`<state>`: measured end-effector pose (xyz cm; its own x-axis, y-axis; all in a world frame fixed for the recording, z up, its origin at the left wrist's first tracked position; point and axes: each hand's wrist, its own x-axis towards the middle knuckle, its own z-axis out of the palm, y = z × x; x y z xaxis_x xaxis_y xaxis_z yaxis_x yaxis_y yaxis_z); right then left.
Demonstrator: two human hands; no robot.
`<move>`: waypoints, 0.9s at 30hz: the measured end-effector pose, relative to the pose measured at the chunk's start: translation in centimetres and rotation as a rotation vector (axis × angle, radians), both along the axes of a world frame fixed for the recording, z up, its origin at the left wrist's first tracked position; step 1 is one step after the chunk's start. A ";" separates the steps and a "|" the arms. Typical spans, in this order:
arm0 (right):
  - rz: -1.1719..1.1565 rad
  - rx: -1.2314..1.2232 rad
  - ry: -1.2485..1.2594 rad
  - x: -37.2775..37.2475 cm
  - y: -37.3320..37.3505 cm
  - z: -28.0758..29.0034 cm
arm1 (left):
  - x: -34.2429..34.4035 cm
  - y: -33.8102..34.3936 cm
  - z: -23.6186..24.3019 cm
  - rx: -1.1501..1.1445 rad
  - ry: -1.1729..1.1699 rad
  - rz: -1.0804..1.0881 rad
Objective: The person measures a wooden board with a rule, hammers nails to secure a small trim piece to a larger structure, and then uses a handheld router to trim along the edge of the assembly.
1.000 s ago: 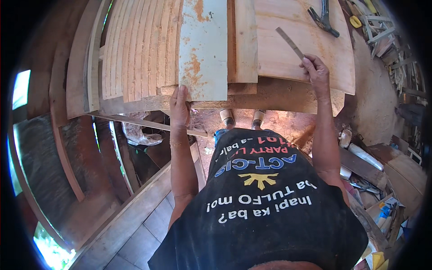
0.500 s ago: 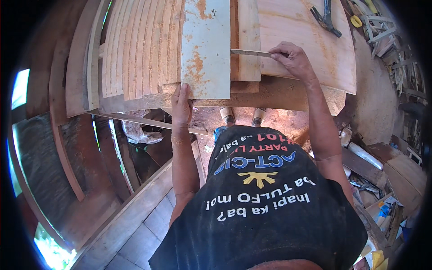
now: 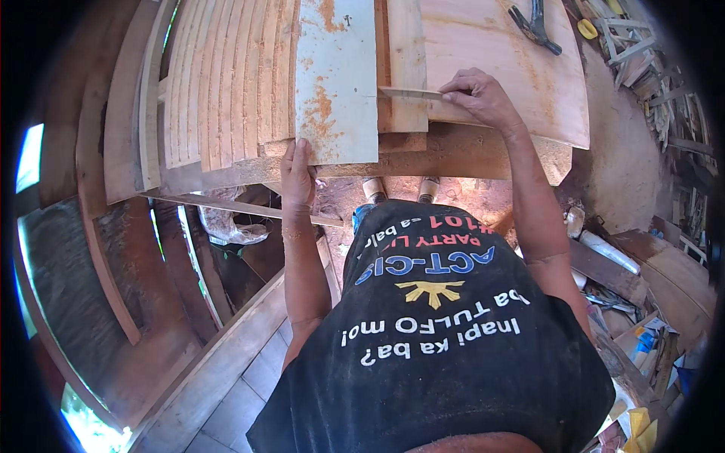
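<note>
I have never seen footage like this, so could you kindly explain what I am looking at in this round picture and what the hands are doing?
There is no machine here. A person wears a wide-angle camera on the head, looking down, so the picture is round and straight edges bend near the rim. The dark shirt at the bottom is the person's own body, and both forearms reach up from it.

The left hand rests on the near end of a pale painted board with rusty patches. The right hand holds a thin flat strip, perhaps a ruler, lying across the wood beside that board. A stack of wooden slats lies to the left, a plywood sheet to the right, and a hammer at the top.
</note>
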<state>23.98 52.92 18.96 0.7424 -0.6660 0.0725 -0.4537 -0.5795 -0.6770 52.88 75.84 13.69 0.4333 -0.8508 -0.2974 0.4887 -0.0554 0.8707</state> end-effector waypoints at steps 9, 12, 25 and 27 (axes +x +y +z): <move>-0.538 0.505 -0.719 -4.3 0.5 -1.9 | 1.1 0.7 -2.2 0.028 -0.045 -0.007; -0.527 0.445 -0.640 -4.3 0.6 -2.3 | 0.8 0.4 -1.3 -0.043 -0.005 -0.060; -0.549 0.430 -0.560 -3.6 0.8 -2.0 | 0.8 0.6 -0.9 -0.025 0.000 -0.044; -0.532 0.425 -0.559 -3.8 0.7 -2.1 | 0.4 0.3 -0.3 -0.011 -0.003 -0.038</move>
<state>20.18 53.61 16.85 0.2562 -0.9666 0.0002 -0.1290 -0.0344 -0.9910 53.27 76.11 13.36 0.4013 -0.8699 -0.2866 0.4835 -0.0646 0.8730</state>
